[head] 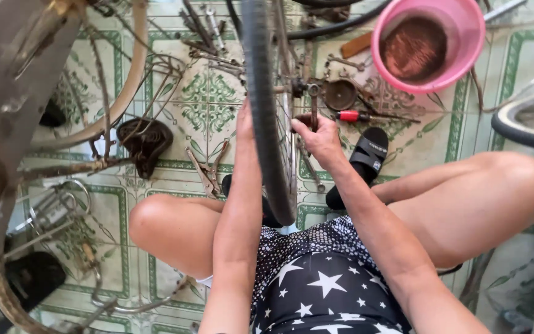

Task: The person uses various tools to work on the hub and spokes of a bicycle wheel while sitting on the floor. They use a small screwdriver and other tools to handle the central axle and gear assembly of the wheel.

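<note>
While the left hand [244, 120], its grip hidden, steadies the stiff, light wheel [267, 111], the right hand [320, 137] clamps a wrench [313, 105] at the hub, twelve o'clock.

View: single head cam, worn by a seated person.
Facing: steeply down, over lap & knees to patterned floor tiles [205, 105].
Range: close; forearms fill lower frame, bicycle wheel [266, 105] runs up centre btwn knees.
Edges: pink basin [465, 55] top right, rusty frame parts at left.
Overlap: n/a, one view only.
</note>
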